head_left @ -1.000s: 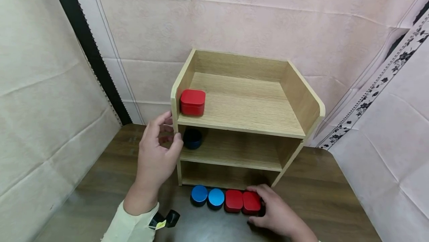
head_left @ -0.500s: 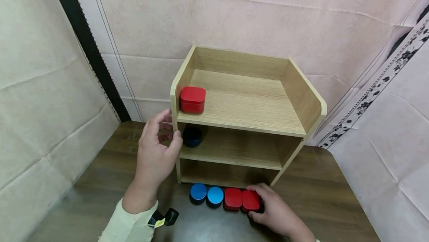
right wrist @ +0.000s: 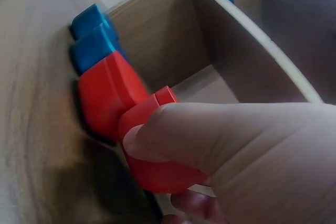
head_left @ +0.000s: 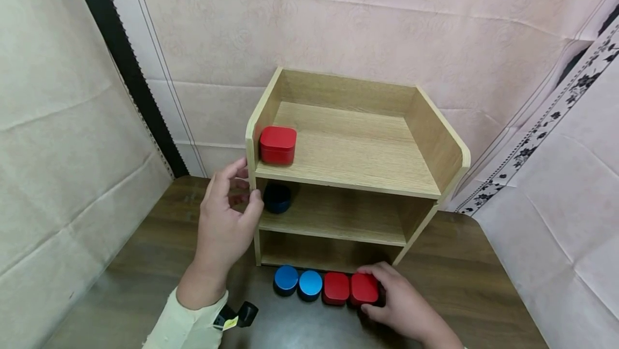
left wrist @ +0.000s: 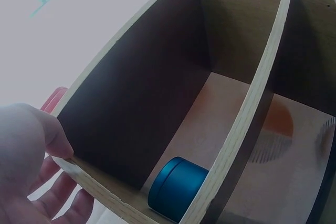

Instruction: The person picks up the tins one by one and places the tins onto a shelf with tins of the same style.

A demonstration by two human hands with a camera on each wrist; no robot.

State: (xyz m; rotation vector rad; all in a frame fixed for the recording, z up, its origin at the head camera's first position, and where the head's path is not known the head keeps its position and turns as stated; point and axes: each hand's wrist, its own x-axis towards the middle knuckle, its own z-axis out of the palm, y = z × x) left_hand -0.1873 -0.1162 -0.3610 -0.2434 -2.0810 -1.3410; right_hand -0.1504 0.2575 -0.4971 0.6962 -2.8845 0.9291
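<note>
My right hand (head_left: 398,303) pinches the rightmost red rounded-square box (head_left: 364,288) between thumb and fingers, in front of the shelf's bottom tier. In the right wrist view the thumb lies across this box (right wrist: 152,169), and the fingers are partly hidden behind it. To its left stand a second red box (head_left: 336,288) and two round blue tins (head_left: 310,284) in a row. My left hand (head_left: 227,220) grips the left side panel of the small wooden shelf (head_left: 348,139), thumb at its front edge and fingers outside, as the left wrist view shows.
A red box (head_left: 278,146) sits at the left of the top tier. Below it, a round blue tin (head_left: 278,198) stands at the left of the middle tier. The shelf stands on a brown wooden table (head_left: 464,274), with pale cloth (head_left: 348,32) around it.
My right hand and the rightmost red box have shifted slightly right, away from the neighbouring red box. My left hand has kept its place on the shelf panel.
</note>
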